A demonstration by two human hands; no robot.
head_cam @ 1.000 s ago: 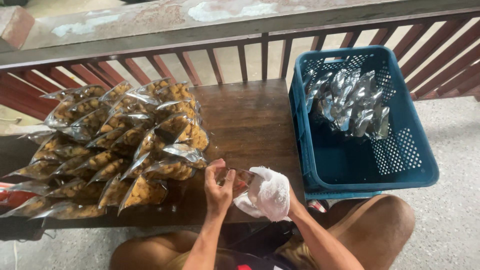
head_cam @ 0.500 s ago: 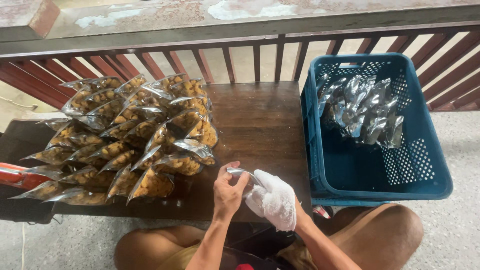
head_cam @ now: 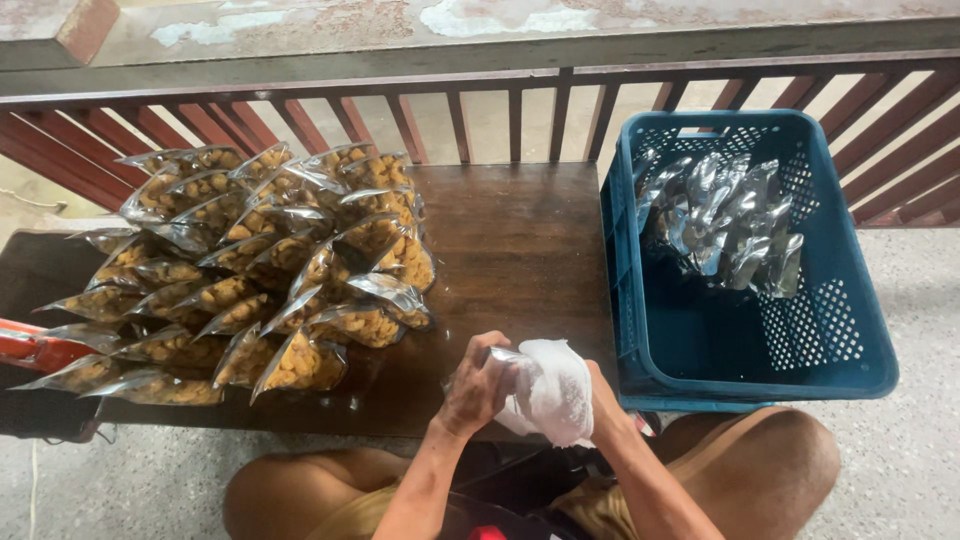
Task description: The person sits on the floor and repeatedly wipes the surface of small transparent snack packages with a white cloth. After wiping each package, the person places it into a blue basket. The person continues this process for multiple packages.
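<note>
At the near edge of a dark wooden table [head_cam: 520, 240], my left hand [head_cam: 475, 385] and my right hand [head_cam: 560, 395] meet around a small clear plastic bag [head_cam: 505, 362]. The right hand wears a white plastic glove. My left fingers are closed on the bag's top; the gloved right hand grips it from the right. The bag's contents are hidden by my hands. A pile of several clear bags filled with golden-brown snacks [head_cam: 260, 270] covers the left half of the table.
A blue perforated plastic crate [head_cam: 850, 350] stands right of the table, with several clear bags [head_cam: 725, 220] inside. A red-brown wooden railing [head_cam: 480, 110] runs behind. A red object [head_cam: 30, 348] lies at the far left. My bare knees are below the table edge.
My hands have stayed together on the small bag at the table's front edge, working it between them. The view has shifted slightly; the pile and crate have not moved.
</note>
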